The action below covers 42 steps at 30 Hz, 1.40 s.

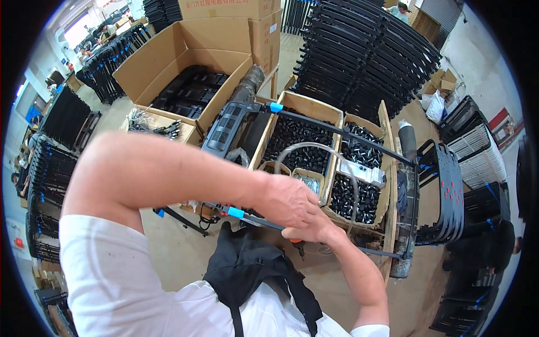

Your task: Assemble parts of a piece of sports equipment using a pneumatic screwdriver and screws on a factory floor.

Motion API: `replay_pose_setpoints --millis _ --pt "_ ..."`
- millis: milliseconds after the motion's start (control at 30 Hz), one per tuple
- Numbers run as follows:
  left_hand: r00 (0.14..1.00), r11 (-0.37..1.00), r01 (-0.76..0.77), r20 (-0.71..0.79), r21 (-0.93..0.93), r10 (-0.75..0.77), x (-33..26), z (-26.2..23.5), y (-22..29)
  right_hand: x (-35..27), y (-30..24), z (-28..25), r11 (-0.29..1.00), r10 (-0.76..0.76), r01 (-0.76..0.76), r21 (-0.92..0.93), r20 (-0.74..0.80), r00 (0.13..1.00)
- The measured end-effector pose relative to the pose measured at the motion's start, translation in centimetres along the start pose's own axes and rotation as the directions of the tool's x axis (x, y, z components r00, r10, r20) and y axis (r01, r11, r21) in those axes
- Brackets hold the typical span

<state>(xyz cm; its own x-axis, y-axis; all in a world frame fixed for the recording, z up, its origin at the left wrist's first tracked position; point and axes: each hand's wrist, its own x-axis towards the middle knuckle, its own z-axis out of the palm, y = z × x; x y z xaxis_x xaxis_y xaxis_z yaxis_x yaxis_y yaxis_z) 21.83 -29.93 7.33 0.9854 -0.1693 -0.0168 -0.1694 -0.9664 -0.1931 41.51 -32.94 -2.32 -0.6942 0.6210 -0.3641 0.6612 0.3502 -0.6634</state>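
Note:
My left hand [287, 202] reaches across from the left, its fingers curled down where they meet my right hand. Just below it, my right hand [317, 226] is closed, the thumb pointing left; what either hand holds is hidden. An orange-and-black tool [296, 242] shows partly beneath my right hand; whether that hand grips it cannot be made out. Both hands are over the near bar of a black tubular frame [359, 139] with blue tape [236, 212] on its bars. At the frame's left end is a dark vented plastic panel [229, 130]. A clear hose [314, 144] arches beyond my hands.
Under the frame, wooden bins [341, 121] hold black knobs or fasteners [300, 135], and a small box holds silver screws [307, 182]. An open carton [210, 42] with black parts stands at far left. Stacked black frames [365, 50] rise behind; more hang at right.

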Motion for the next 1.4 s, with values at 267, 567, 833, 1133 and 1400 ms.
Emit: replay_pose_setpoints --millis 267,567,833,1133,1400 --pt "0.039 0.073 0.386 -0.063 -0.92 -0.997 -4.7 3.3 3.8 1.6 3.8 -3.3 0.761 0.351 0.089 0.643 -0.522 0.777" --pt "-0.242 -0.287 -0.703 0.599 -0.651 -0.764 -13.8 17.0 2.6 11.3 -6.0 -10.7 0.616 0.137 0.581 0.532 -0.799 0.586" --pt "-0.008 -0.216 -0.941 0.658 -0.259 -0.753 -17.4 22.0 -7.1 23.0 -9.6 -14.1 0.726 0.033 0.513 0.458 -0.768 0.639" --pt "0.098 -0.021 -0.992 0.677 0.122 -0.729 -17.4 23.6 -16.3 30.2 -6.4 -16.9 0.806 0.053 0.378 0.455 -0.693 0.719" --pt "0.037 0.169 -0.955 0.661 0.244 -0.749 -17.5 25.7 -19.6 35.4 -4.2 -19.3 0.85 0.036 0.309 0.427 -0.632 0.774"
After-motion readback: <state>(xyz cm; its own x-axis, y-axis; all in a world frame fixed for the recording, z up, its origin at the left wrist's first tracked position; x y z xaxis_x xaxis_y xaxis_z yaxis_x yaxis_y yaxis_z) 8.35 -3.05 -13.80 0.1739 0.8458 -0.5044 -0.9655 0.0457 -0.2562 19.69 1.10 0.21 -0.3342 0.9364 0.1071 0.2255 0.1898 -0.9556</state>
